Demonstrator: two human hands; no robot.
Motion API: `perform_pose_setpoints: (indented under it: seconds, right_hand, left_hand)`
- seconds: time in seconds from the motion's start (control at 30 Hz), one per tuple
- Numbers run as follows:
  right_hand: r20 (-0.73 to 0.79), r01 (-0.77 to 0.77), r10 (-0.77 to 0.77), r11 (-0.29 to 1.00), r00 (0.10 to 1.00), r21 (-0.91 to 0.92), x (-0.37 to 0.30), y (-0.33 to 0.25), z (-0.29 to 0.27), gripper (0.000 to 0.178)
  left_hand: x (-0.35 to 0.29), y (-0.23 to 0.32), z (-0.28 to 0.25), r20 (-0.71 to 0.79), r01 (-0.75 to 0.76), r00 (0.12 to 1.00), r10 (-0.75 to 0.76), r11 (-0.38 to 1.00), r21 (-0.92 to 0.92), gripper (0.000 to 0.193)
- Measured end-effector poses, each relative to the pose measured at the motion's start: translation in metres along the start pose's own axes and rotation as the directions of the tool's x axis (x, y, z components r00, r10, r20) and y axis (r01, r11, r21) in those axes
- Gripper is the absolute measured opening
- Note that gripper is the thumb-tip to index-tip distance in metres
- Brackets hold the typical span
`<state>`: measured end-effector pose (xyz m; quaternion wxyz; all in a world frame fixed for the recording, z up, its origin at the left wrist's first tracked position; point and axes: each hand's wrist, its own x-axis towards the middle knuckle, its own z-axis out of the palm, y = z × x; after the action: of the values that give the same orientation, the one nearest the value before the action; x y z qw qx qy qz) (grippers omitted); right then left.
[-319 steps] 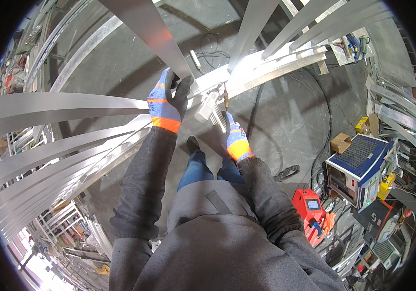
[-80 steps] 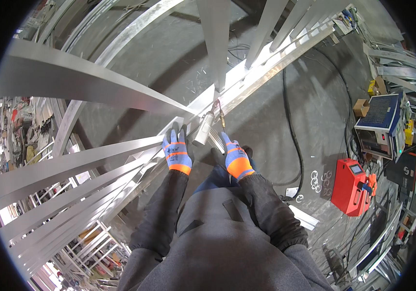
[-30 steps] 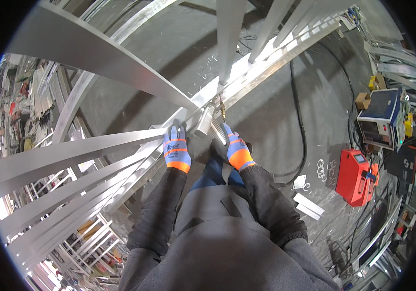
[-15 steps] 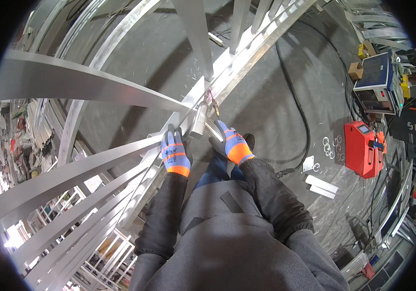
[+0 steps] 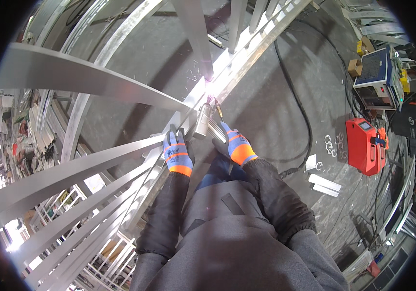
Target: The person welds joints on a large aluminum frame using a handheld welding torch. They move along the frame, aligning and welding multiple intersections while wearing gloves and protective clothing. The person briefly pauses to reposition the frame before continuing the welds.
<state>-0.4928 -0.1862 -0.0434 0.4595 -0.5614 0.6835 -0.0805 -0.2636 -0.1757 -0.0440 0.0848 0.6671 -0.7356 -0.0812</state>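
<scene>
My right hand (image 5: 237,144), in a blue and orange work glove, is closed around the handle of a welding torch (image 5: 203,121). The torch has a thick metallic body and a thin brass-coloured feed tube beside it. Its tip meets a pale metal rail (image 5: 223,65) near the foot of an upright grey slat (image 5: 197,36), where a bright white-violet glare hides the joint. My left hand (image 5: 176,153), gloved alike, lies with fingers stretched over the end of another grey slat (image 5: 96,157), close to the rail. Small sparks fly left of the glare.
Several more slats fan out at lower left. A black cable (image 5: 293,92) curves over the floor. To the right stand a red machine (image 5: 362,145) and a blue-and-white machine box (image 5: 378,82). Short white profile pieces (image 5: 324,185) lie on the floor nearby.
The faint reddish glow at the torch tip has become a strong white-violet glare, with more light on the rail. Both hands keep nearly the same places; the view has shifted slightly.
</scene>
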Motion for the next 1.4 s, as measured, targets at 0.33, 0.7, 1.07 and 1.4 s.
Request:
perform_pose_setpoints:
  seconds: [0.33,0.7,1.07,1.4]
  right_hand:
    - [0.104,0.116,-0.112,0.993,0.988,-0.031,-0.044,0.033,-0.005,0.075]
    - [0.252,0.281,-0.26,0.959,0.932,-0.048,-0.058,0.026,0.056,0.072]
    - [0.225,0.138,-0.095,0.973,0.97,-0.187,-0.039,-0.019,0.066,0.076]
    - [0.193,0.11,-0.076,0.978,0.978,-0.174,-0.042,-0.031,0.072,0.079]
  left_hand:
    - [-0.04,-0.003,-0.018,-0.235,0.051,0.966,-0.106,0.972,-0.229,0.045]
    - [-0.066,-0.042,-0.018,0.001,0.352,0.936,-0.352,0.935,0.042,0.078]
    - [-0.073,-0.047,-0.019,0.046,0.338,0.938,-0.343,0.937,0.089,0.085]
    - [-0.082,-0.062,-0.013,0.027,0.257,0.966,-0.258,0.965,0.045,0.08]
